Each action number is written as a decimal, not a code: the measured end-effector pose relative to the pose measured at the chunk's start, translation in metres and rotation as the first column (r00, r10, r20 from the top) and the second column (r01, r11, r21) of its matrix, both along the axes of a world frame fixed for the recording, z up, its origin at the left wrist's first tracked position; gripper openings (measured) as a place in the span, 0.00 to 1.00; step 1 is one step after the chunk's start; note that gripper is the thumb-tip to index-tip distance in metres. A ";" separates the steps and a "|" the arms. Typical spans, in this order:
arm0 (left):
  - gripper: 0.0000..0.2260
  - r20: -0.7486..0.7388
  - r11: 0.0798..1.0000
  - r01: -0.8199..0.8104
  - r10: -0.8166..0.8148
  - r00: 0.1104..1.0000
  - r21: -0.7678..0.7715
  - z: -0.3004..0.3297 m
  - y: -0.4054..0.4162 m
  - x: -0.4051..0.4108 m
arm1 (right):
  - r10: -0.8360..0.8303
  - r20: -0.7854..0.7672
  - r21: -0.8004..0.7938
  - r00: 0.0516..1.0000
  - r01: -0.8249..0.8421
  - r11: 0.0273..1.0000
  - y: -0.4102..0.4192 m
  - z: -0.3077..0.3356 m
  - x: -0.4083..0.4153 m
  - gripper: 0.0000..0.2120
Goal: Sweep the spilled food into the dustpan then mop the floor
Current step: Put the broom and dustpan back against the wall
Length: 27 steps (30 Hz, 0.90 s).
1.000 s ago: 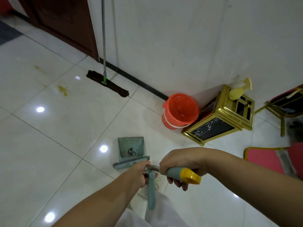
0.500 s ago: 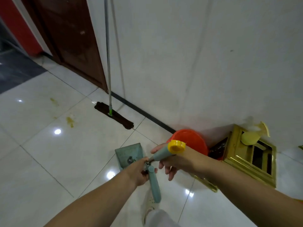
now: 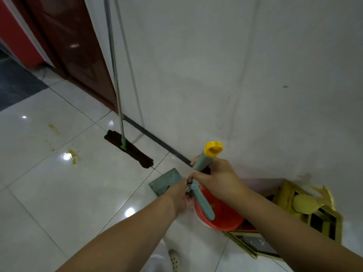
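The right hand (image 3: 214, 178) curls round the yellow-capped handle (image 3: 206, 159); the left hand (image 3: 179, 190), just below it, pinches the hinge; the dustpan (image 3: 164, 182) hangs beside that hand, over the floor (image 3: 59, 193); probably light, stiff plastic, best steered by both handles.

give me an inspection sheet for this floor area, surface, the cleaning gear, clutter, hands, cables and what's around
Surface: glossy white tiled floor, yellow-green food smears on it.
Job's things: grey-green dustpan; teal handle with yellow cap; second teal handle; dark flat mop leaning on the white wall.
Clutter: orange bucket; toppled gold-framed stand.
Grippers: left hand grips the joint between the handles; right hand grips the capped handle.
Cables: nothing seen.
Surroundings: dark brown door.
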<state>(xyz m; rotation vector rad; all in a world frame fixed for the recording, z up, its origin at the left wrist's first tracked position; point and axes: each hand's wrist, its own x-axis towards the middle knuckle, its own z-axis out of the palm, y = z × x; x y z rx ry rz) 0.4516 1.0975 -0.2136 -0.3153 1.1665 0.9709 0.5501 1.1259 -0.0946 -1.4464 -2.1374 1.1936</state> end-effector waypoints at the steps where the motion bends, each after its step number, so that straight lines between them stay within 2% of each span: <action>1: 0.07 -0.004 1.000 -0.011 0.011 1.000 -0.006 0.000 0.011 0.001 | -0.007 0.018 0.003 1.000 0.007 1.000 0.011 0.000 0.000 0.03; 7: 0.08 0.018 0.997 0.020 -0.021 1.000 0.075 0.002 0.069 0.006 | -0.061 0.098 -0.015 0.993 0.063 0.998 0.069 -0.001 -0.003 0.07; 11: 0.14 0.028 0.996 0.032 -0.035 0.999 0.082 0.002 0.107 0.005 | -0.058 0.141 -0.017 0.988 0.061 0.998 0.108 -0.005 -0.006 0.03; 14: 0.14 0.027 0.993 0.064 -0.067 0.997 0.103 0.005 0.132 0.003 | -0.097 0.130 -0.055 0.987 0.105 0.993 0.134 -0.010 -0.010 0.09; 20: 0.15 0.081 0.986 0.112 -0.123 0.989 0.126 -0.006 0.168 -0.001 | -0.156 0.163 -0.081 0.974 0.171 0.982 0.174 -0.018 -0.015 0.10; 24: 0.17 0.033 0.963 0.229 -0.236 0.971 0.143 -0.011 0.184 -0.005 | -0.226 0.171 -0.079 0.959 0.242 0.967 0.193 -0.020 -0.013 0.11; 27: 0.18 -0.061 0.938 0.322 -0.317 0.946 0.129 -0.014 0.198 -0.009 | -0.310 0.155 -0.065 0.938 0.323 0.944 0.203 -0.023 -0.006 0.10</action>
